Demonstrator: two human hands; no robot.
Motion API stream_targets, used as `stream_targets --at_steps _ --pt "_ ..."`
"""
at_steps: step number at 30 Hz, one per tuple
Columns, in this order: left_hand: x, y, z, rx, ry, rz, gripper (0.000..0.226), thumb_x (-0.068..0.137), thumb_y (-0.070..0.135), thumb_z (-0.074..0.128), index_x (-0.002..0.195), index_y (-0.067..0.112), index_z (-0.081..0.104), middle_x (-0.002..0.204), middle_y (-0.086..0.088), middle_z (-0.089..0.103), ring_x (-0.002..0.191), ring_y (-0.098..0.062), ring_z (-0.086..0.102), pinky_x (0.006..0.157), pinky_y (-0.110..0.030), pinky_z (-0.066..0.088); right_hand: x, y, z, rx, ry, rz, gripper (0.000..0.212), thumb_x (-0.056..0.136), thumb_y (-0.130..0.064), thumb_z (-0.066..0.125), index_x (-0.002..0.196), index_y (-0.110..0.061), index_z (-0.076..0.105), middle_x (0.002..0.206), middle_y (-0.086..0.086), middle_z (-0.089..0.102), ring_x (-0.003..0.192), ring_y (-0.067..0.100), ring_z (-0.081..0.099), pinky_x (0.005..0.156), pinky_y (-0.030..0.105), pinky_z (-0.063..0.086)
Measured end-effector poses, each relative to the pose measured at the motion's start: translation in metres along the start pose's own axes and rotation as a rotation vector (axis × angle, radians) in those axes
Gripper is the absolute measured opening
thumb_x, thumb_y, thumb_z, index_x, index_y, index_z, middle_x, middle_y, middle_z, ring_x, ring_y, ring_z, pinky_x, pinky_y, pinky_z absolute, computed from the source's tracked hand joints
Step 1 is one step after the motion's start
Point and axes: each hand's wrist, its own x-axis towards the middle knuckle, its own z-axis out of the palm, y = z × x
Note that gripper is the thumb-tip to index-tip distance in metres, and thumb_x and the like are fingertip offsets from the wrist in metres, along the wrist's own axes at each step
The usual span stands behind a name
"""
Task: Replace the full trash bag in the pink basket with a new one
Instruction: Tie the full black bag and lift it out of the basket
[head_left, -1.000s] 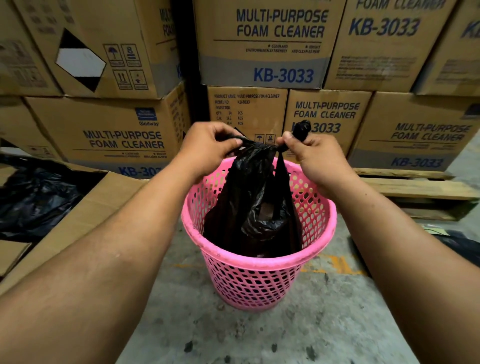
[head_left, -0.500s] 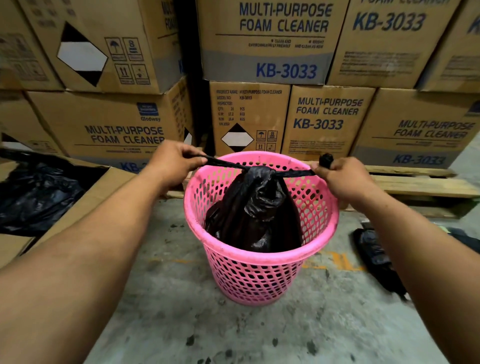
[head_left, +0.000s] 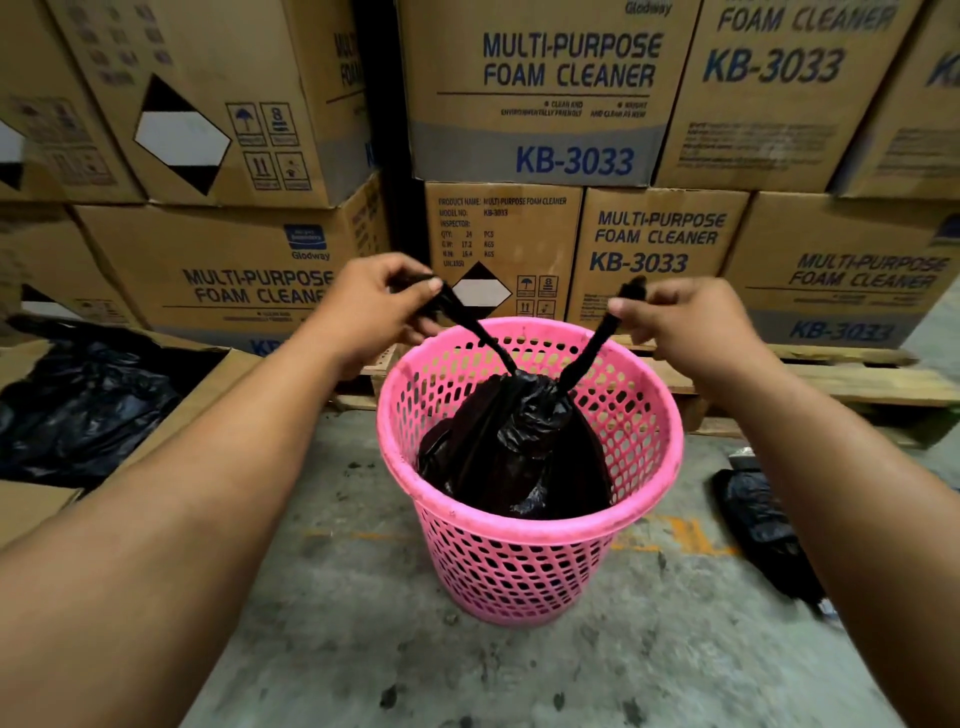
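Black plastic, twisted into 2 tails, runs from the bag (head_left: 514, 447) up to your hands, so you look to be tying it off. Cross the tails low over the neck and draw them out level toward 9 and 3 o'clock; a steady pull should seat the knot without tearing the thin film. Leave the bag inside the pink basket (head_left: 524, 566) until the knot holds. Your left hand (head_left: 371, 299) pinches its tail between thumb and curled fingers at 10 o'clock of the rim. Your right hand (head_left: 680, 317) pinches the other at 2 o'clock. Both hands are clamped, held apart above the basket.
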Motion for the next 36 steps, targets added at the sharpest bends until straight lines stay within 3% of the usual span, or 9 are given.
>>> stream_targets --at_steps 7,11,14,17,22,25,29,33,36 --pt "-0.01 0.027 0.05 0.057 -0.22 0.114 0.013 0.09 0.003 0.065 0.103 0.007 0.066 0.088 -0.016 0.073 0.073 -0.023 0.073 0.071 -0.035 0.06 -0.006 -0.04 0.021 -0.015 -0.129 -0.113 0.013 0.083 -0.022 0.075 0.072 -0.017 0.07 0.063 0.006 0.067 0.058 0.019 0.056 0.056 0.033 0.045" --pt "-0.017 0.023 0.071 0.274 -0.343 0.152 0.023 0.084 0.021 0.076 0.106 0.025 0.074 0.068 0.014 0.07 0.062 -0.004 0.066 0.06 -0.018 0.048 -0.008 -0.047 0.024 -0.016 -0.207 -0.127 0.005 0.086 -0.014 0.072 0.081 -0.014 0.07 0.08 0.02 0.072 0.067 0.024 0.058 0.065 0.047 0.05" --pt "-0.017 0.02 0.083 0.265 -0.265 0.127 0.003 0.086 0.028 0.073 0.083 0.026 0.073 0.057 0.006 0.062 0.055 -0.012 0.058 0.058 -0.029 0.046 -0.01 -0.043 0.025 0.081 -0.268 -0.13 0.009 0.087 -0.007 0.069 0.092 -0.014 0.065 0.081 0.017 0.071 0.07 0.02 0.062 0.075 0.047 0.054" --pt "-0.016 0.018 0.085 0.182 -0.205 0.057 0.006 0.088 0.025 0.072 0.085 0.02 0.072 0.063 -0.005 0.065 0.056 -0.016 0.058 0.061 -0.035 0.049 -0.007 -0.031 0.022 0.275 -0.26 -0.038 0.018 0.092 -0.005 0.061 0.107 -0.013 0.057 0.085 0.007 0.071 0.066 0.012 0.064 0.061 0.025 0.046" --pt "-0.009 0.025 0.085 0.074 -0.129 0.08 0.004 0.085 0.019 0.075 0.084 0.016 0.073 0.07 -0.004 0.07 0.057 -0.01 0.061 0.066 -0.036 0.056 -0.018 0.001 0.045 0.092 -0.418 0.003 0.031 0.094 -0.005 0.059 0.123 -0.014 0.065 0.107 0.001 0.072 0.081 -0.001 0.065 0.068 0.014 0.049" --pt "-0.009 0.027 0.089 -0.006 -0.093 0.095 0.012 0.084 0.015 0.075 0.093 0.017 0.069 0.084 -0.008 0.072 0.057 -0.01 0.063 0.064 -0.034 0.058 -0.026 0.019 0.065 0.299 -0.25 0.028 0.017 0.095 -0.007 0.059 0.103 0.001 0.071 0.091 0.015 0.075 0.078 0.013 0.064 0.073 0.027 0.052" --pt "-0.004 0.033 0.081 -0.183 0.021 0.138 0.035 0.083 0.015 0.076 0.103 0.024 0.05 0.09 -0.006 0.071 0.059 -0.012 0.065 0.065 -0.032 0.057 -0.022 0.024 0.071 0.524 -0.069 0.14 0.018 0.095 -0.004 0.056 0.099 -0.011 0.072 0.076 0.004 0.073 0.065 0.011 0.064 0.063 0.026 0.051" --pt "-0.004 0.04 0.078 -0.175 -0.018 0.206 0.036 0.082 0.017 0.076 0.108 0.022 0.052 0.082 0.0 0.069 0.06 -0.011 0.065 0.062 -0.027 0.055 -0.023 0.021 0.072 0.293 -0.305 0.061 0.024 0.096 -0.014 0.054 0.109 -0.018 0.074 0.105 0.016 0.074 0.086 0.02 0.068 0.082 0.039 0.051" --pt "-0.006 0.042 0.081 -0.231 -0.053 0.237 0.036 0.086 0.013 0.073 0.115 0.016 0.053 0.088 -0.002 0.069 0.066 -0.014 0.066 0.066 -0.027 0.055 -0.028 0.019 0.071 0.191 -0.411 0.013 0.019 0.091 -0.031 0.064 0.103 -0.022 0.075 0.095 0.007 0.076 0.084 0.016 0.07 0.081 0.04 0.052"
